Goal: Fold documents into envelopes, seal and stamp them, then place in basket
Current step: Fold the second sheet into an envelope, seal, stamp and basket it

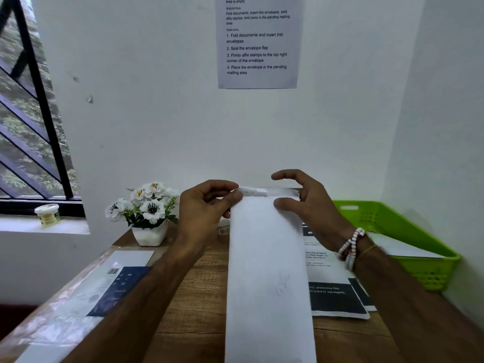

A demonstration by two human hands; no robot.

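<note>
A long white envelope (269, 279) stands lengthwise over the wooden desk (193, 310), its flap end farthest from me. My left hand (207, 205) pinches the far left corner of the flap between thumb and fingers. My right hand (306, 200) holds the far right corner, thumb on the envelope's face, index finger raised. Printed documents (337, 297) lie on the desk under and right of the envelope. A green basket (408, 231) sits at the right with a white envelope (400, 247) inside.
A white pot of artificial flowers (146, 210) stands at the back left of the desk. A clear-wrapped packet of paper (99, 289) lies along the left edge. A small roll, perhaps tape (223, 228), sits behind the envelope. An instruction sheet (258, 43) hangs on the wall.
</note>
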